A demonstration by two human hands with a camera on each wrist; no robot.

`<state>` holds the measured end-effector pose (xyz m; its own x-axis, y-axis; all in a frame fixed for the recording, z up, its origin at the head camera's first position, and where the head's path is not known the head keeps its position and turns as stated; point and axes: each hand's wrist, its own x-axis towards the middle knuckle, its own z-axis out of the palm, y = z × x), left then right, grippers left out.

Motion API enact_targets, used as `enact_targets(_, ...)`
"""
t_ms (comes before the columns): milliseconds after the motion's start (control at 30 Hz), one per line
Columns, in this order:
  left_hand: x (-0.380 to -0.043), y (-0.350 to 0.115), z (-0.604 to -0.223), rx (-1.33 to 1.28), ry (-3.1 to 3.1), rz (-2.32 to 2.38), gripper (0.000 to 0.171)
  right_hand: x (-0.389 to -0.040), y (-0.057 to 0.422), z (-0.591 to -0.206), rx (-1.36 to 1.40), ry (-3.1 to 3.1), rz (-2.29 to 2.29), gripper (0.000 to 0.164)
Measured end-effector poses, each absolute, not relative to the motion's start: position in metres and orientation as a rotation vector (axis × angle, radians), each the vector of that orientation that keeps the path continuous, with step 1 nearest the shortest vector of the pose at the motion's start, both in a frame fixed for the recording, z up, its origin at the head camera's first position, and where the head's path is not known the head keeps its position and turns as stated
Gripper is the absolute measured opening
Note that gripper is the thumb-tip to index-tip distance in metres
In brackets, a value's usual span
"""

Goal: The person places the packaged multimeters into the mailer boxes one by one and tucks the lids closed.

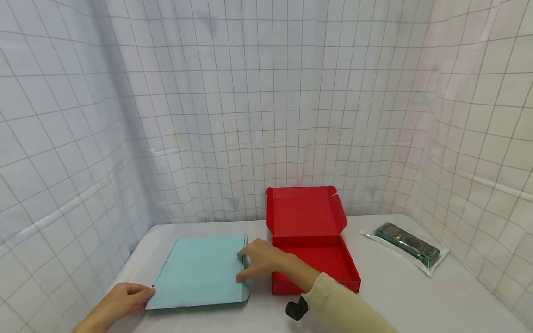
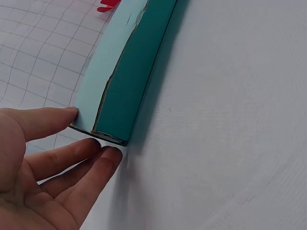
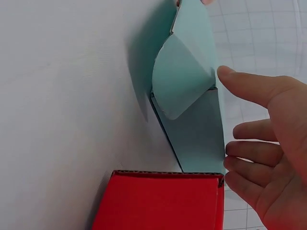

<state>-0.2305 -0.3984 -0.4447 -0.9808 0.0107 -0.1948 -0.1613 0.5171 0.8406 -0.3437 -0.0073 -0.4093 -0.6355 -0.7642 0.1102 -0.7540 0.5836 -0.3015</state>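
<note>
Flat pale-blue box steadied at both ends on the counter

The left hand (image 1: 118,299) is laid with straight, relaxed fingers against the near left corner of the closed blue box (image 1: 201,270), touching but not gripping it; the box lies flat on the white counter (image 1: 416,300), just left of the open red box (image 1: 314,252). The right hand (image 1: 260,261) is held open at the box's right edge, fingertips touching it, beside a rounded side flap seen in the right wrist view. The box is judged to be thin corrugated card: light, fairly stiff across its face, easily creased at flaps and corners, and apt to slide on the smooth counter. A hold at the two opposite edges is judged best. A bagged device (image 1: 410,245) lies well apart to the right.
</note>
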Motion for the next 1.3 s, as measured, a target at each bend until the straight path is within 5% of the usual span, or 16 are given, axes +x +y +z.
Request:
enact_targets(333, -0.227, -0.385, -0.426, -0.010, 2.926, 1.255, 0.050, -0.328, 0.009, -0.404, -1.332, 2.717, -0.746, 0.054)
enact_targets(733, -0.237, -0.357, -0.435, 0.739, 3.350, 1.040, 0.034, -0.289, 0.017, -0.416, -1.088, 2.528, -1.147, 0.045)
enact_targets(1300, -0.234, -0.354, -0.442, 0.613, 3.273, 0.905, 0.038, -0.267, 0.007, -0.449, -0.747, 2.450, -1.317, 0.048)
